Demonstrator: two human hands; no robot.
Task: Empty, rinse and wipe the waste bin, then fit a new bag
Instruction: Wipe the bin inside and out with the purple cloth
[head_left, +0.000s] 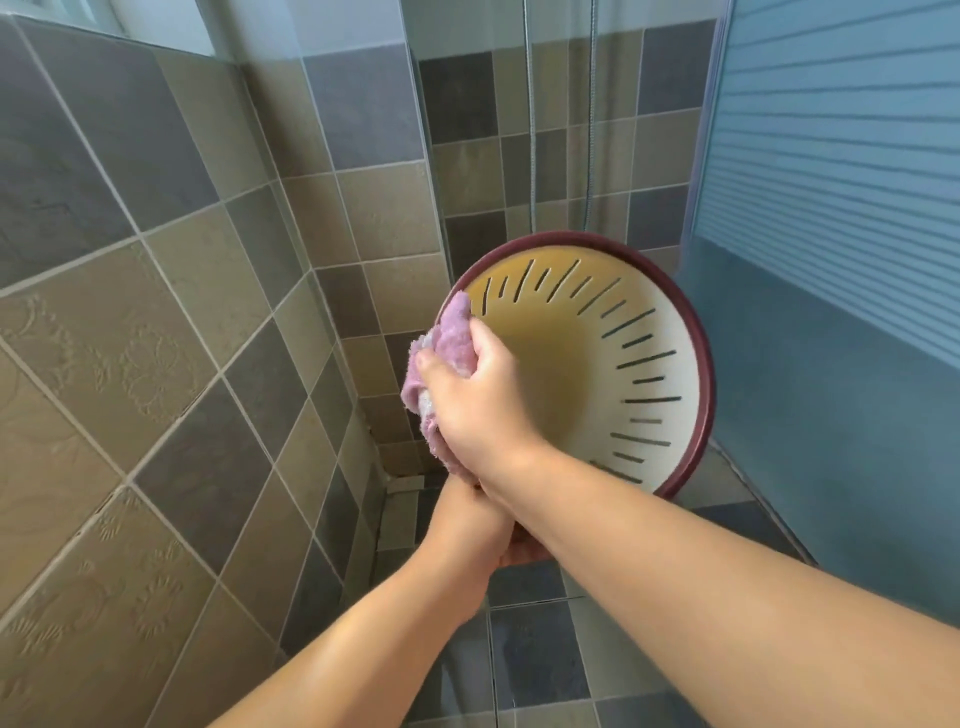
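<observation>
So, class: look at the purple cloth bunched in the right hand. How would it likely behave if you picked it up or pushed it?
The purple cloth is probably floppy: it crumples in the right hand and hangs below it. It likely weighs little, being held in one hand. Its fuzzy pile suggests it grips rather than slips against the bin.

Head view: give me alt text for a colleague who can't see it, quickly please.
The right hand presses a bunched pink cloth against the inner rim of a cream slotted waste bin with a dark red rim, tipped toward the camera. The left hand grips the bin from below, in a tiled shower corner.
</observation>
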